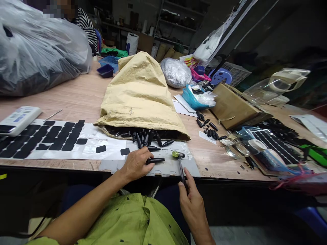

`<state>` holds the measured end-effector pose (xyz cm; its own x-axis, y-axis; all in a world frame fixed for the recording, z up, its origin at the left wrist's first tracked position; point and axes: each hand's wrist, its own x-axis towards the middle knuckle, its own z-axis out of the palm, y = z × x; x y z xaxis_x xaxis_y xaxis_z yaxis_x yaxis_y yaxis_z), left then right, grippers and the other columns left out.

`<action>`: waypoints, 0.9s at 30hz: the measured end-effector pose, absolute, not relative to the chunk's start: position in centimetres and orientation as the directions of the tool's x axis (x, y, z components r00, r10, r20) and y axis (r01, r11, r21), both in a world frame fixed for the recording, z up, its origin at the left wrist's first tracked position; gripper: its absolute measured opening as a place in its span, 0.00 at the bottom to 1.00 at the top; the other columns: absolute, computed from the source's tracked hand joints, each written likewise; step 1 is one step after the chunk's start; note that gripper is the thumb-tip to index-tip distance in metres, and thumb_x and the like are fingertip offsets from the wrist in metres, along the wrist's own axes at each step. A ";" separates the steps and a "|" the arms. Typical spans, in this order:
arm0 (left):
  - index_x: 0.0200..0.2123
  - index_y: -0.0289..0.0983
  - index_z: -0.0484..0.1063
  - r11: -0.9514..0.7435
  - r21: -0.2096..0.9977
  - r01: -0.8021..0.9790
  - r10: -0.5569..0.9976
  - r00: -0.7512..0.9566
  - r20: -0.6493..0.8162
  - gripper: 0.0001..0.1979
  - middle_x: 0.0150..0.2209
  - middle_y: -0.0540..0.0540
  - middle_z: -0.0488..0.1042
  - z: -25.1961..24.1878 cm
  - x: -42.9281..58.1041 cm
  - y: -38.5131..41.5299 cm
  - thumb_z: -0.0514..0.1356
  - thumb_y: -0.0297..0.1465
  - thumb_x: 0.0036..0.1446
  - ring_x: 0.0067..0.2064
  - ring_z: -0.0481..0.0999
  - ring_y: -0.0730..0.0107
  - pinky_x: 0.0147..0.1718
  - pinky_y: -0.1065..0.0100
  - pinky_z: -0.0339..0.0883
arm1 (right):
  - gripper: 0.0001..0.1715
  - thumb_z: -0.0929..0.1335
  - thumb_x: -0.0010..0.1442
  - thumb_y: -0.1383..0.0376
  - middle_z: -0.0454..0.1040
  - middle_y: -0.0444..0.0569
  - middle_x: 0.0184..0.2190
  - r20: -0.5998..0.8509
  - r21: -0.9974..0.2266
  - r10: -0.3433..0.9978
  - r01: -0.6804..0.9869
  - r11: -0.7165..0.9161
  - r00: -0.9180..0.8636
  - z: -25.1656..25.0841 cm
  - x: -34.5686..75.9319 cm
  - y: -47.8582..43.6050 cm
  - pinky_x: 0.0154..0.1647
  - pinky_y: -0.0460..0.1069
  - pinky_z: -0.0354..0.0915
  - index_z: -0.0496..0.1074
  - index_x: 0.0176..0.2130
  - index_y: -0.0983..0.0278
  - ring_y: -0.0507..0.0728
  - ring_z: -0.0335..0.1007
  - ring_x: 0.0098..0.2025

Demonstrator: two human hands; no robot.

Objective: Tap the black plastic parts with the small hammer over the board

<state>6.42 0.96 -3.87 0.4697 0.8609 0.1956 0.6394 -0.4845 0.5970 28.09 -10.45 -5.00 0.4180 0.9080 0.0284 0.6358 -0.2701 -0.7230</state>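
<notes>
My left hand is closed on a slim black tubular part, which lies almost level over the grey board. My right hand grips the dark handle of a small hammer; its yellow-green faced head is just right of the black part, apart from it. Directly ahead, a beige woven sack lies with its mouth towards me. Many similar black tubular parts spill from that mouth, several close to my left fingers.
Left of the sack, white sheets carry rows of black patches, beside a white device. Loose black parts, a cardboard box and a clear tape roll lie right. A large plastic bag stands far left, near a person in stripes.
</notes>
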 end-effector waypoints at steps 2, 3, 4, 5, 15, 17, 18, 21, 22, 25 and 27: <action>0.38 0.41 0.76 -0.567 0.595 0.570 0.800 0.553 0.232 0.07 0.38 0.48 0.73 -3.6 5.8 0.1 0.64 0.33 0.54 0.39 0.72 0.67 0.37 0.67 0.65 | 0.33 0.62 0.62 0.54 0.74 0.52 0.55 0.029 -0.695 0.918 0.668 -0.266 0.396 -4.9 28.4 -10.2 0.51 0.53 0.70 0.65 0.64 0.61 0.61 0.72 0.53; 0.38 0.41 0.77 -0.604 0.591 0.534 0.767 0.592 0.249 0.07 0.40 0.47 0.73 -3.5 5.4 -0.4 0.65 0.33 0.54 0.41 0.72 0.65 0.40 0.65 0.64 | 0.33 0.62 0.62 0.55 0.75 0.51 0.54 0.033 -0.686 0.922 0.680 -0.261 0.387 -4.9 28.5 -10.2 0.49 0.53 0.71 0.66 0.64 0.61 0.60 0.73 0.51; 0.37 0.42 0.77 -0.633 0.587 0.504 0.738 0.623 0.260 0.07 0.43 0.46 0.73 -3.4 4.9 -1.0 0.66 0.33 0.53 0.44 0.71 0.63 0.44 0.63 0.64 | 0.32 0.62 0.62 0.56 0.76 0.51 0.53 0.039 -0.679 0.922 0.688 -0.258 0.384 -4.9 28.4 -10.2 0.46 0.52 0.72 0.66 0.63 0.61 0.60 0.74 0.49; 0.36 0.42 0.77 -0.654 0.583 0.483 0.715 0.647 0.266 0.07 0.46 0.46 0.72 -3.4 4.5 -1.6 0.67 0.33 0.52 0.48 0.70 0.60 0.47 0.60 0.63 | 0.32 0.62 0.62 0.56 0.77 0.51 0.51 0.050 -0.675 0.921 0.692 -0.254 0.386 -4.8 28.4 -10.1 0.44 0.52 0.72 0.67 0.63 0.60 0.60 0.75 0.47; 0.35 0.39 0.75 -0.716 0.447 0.536 0.675 0.695 0.248 0.05 0.60 0.43 0.64 -4.5 3.2 -5.1 0.66 0.31 0.52 0.59 0.62 0.50 0.57 0.49 0.56 | 0.32 0.61 0.62 0.57 0.77 0.53 0.50 0.069 -0.665 0.920 0.705 -0.246 0.385 -5.0 28.1 -10.1 0.42 0.52 0.71 0.66 0.63 0.62 0.60 0.74 0.46; 0.35 0.40 0.74 -0.674 0.519 0.526 0.710 0.655 0.259 0.07 0.55 0.43 0.69 -4.0 3.6 -4.7 0.66 0.33 0.53 0.55 0.64 0.54 0.55 0.53 0.59 | 0.32 0.61 0.63 0.57 0.75 0.53 0.53 0.090 -0.665 0.921 0.711 -0.227 0.378 -5.1 28.0 -10.1 0.45 0.52 0.71 0.66 0.63 0.62 0.60 0.73 0.49; 0.36 0.40 0.74 -0.651 0.543 0.530 0.735 0.620 0.276 0.06 0.51 0.43 0.71 -3.7 3.9 -4.2 0.65 0.34 0.54 0.53 0.66 0.56 0.53 0.54 0.60 | 0.32 0.61 0.63 0.58 0.74 0.53 0.54 0.103 -0.667 0.922 0.713 -0.214 0.373 -5.1 28.1 -10.1 0.46 0.52 0.71 0.66 0.63 0.62 0.59 0.73 0.50; 0.40 0.39 0.74 -0.599 0.514 0.614 0.800 0.486 0.352 0.07 0.45 0.43 0.72 -2.8 5.2 -1.9 0.61 0.32 0.59 0.49 0.66 0.58 0.50 0.55 0.61 | 0.32 0.61 0.63 0.58 0.74 0.52 0.55 0.127 -0.671 0.924 0.718 -0.188 0.361 -5.5 28.1 -10.1 0.47 0.52 0.71 0.65 0.64 0.61 0.59 0.73 0.50; 0.43 0.38 0.74 -0.579 0.480 0.659 0.815 0.445 0.372 0.09 0.45 0.42 0.71 -2.6 5.6 -0.9 0.60 0.32 0.59 0.48 0.65 0.57 0.50 0.54 0.61 | 0.31 0.61 0.63 0.58 0.74 0.52 0.55 0.130 -0.668 0.924 0.720 -0.186 0.359 -5.6 28.2 -10.1 0.47 0.52 0.71 0.65 0.64 0.62 0.59 0.73 0.50; 0.45 0.37 0.75 -0.522 0.370 0.768 0.842 0.395 0.368 0.12 0.45 0.40 0.68 -2.4 6.7 2.1 0.61 0.33 0.59 0.48 0.63 0.54 0.50 0.52 0.60 | 0.31 0.61 0.64 0.58 0.73 0.54 0.56 0.135 -0.665 0.925 0.724 -0.181 0.355 -5.8 28.3 -10.1 0.45 0.52 0.72 0.65 0.64 0.62 0.59 0.75 0.48; 0.41 0.37 0.76 -0.515 0.322 0.795 0.844 0.404 0.353 0.09 0.46 0.40 0.67 -2.5 7.2 3.3 0.62 0.32 0.58 0.49 0.62 0.54 0.51 0.51 0.59 | 0.31 0.61 0.63 0.58 0.75 0.54 0.54 0.148 -0.675 0.925 0.719 -0.164 0.350 -5.9 28.3 -10.1 0.42 0.52 0.73 0.65 0.63 0.62 0.59 0.75 0.45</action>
<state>7.21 3.26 -2.50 0.4036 0.8442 0.3528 0.7948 -0.5145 0.3218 28.34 -10.10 -5.91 0.3501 0.9249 0.1481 0.7191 -0.1640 -0.6753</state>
